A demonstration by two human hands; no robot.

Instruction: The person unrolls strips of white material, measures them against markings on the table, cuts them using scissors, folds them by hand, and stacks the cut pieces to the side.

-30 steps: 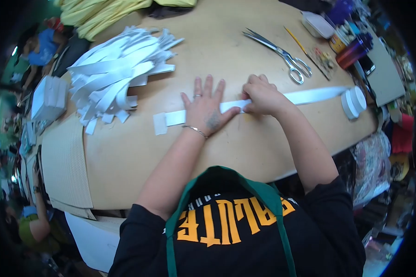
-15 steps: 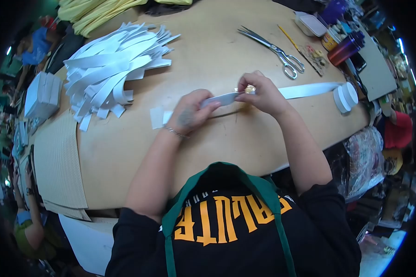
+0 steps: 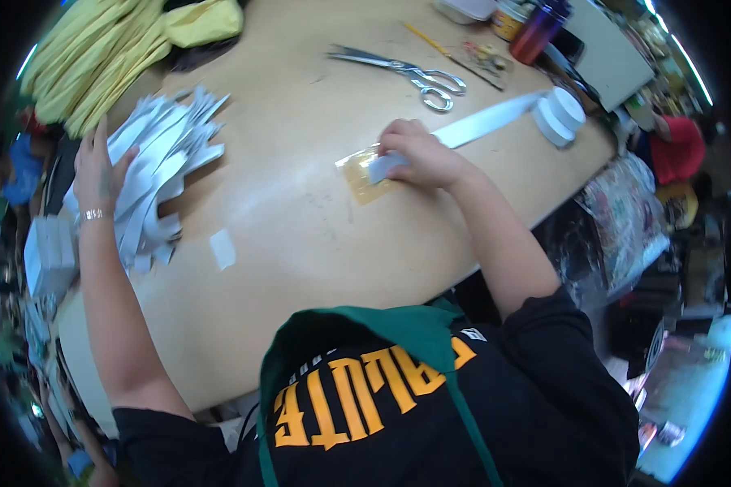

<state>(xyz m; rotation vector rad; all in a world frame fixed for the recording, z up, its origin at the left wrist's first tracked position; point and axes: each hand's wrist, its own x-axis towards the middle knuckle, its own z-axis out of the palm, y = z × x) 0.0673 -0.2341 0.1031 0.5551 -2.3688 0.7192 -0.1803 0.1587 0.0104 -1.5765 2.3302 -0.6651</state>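
Note:
On the left, my left hand (image 3: 99, 174) reaches over a heap of cut white strips (image 3: 158, 158), fingers stretched upward and thumb apart, touching the heap's left side. Near the middle of the table, my right hand (image 3: 426, 156) pinches a white strip (image 3: 384, 169); its short end shows below the fingers. Beneath that end lies a yellowish transparent patch (image 3: 363, 180) on the tabletop. Behind the right hand, a white band (image 3: 491, 120) runs to a white roll (image 3: 555, 118). Whether the band joins the pinched end is hidden by the hand.
Scissors (image 3: 402, 69) and a yellow pencil (image 3: 425, 38) lie beyond my right hand. A small white piece (image 3: 222, 248) rests on the table. Yellow fabric (image 3: 97, 61) is piled at the far left, white blocks (image 3: 50, 252) at the left edge. A dark red bottle (image 3: 538, 34) stands back right.
My left hand has let go of the white strip and moved left to the heap. The right hand keeps the strip, now low over the yellowish patch. The view has shifted.

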